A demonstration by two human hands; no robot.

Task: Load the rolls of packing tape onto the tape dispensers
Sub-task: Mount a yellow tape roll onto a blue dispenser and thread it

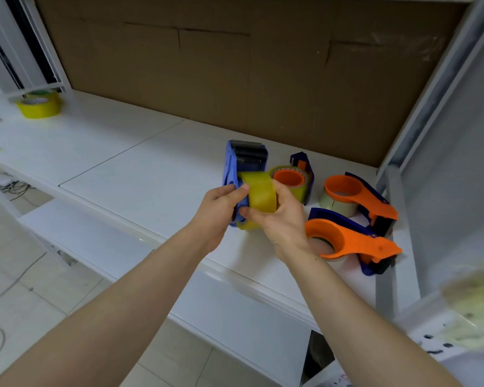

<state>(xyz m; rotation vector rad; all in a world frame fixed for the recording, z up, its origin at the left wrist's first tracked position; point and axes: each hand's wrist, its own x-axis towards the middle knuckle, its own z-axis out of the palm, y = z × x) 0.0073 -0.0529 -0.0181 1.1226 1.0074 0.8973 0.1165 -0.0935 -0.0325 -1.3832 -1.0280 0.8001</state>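
1. My left grip (221, 208) is clenched on the blue tape dispenser (245, 160). The fingers curl round the edge of its side plate, and the thumb lies on top, touching the roll.
2. My right grip (280, 219) grasps the roll of packing tape (259, 194), which is clear with a yellowish tint. The thumb lies across its near side and the fingers wrap over its far side.
3. The roll stands on edge against the blue tape dispenser's side plate, below the toothed cutter (248, 143), which points up and away from me. My hands hide the hub, so I cannot tell whether the roll is fully seated on it.
4. The blue tape dispenser is over the white table (129, 169), close to the table's near edge. I cannot tell whether its lower end touches the surface.
5. Just to the right of the blue tape dispenser, behind my right grip, a loaded dispenser (289, 178) stands on the table. It has a blue body and an orange hub that carries a roll.
6. Farther right of the blue tape dispenser lie two orange-and-blue dispensers, each with its orange ring over a roll. The far one (347, 188) sits toward the back, and the near one (347, 241) lies just beside my right wrist.
7. Well to the left of the blue tape dispenser, at the table's far end, sit the yellow tape rolls (39, 108).
8. Behind the blue tape dispenser, a brown cardboard sheet (235, 74) lines the back of the table.
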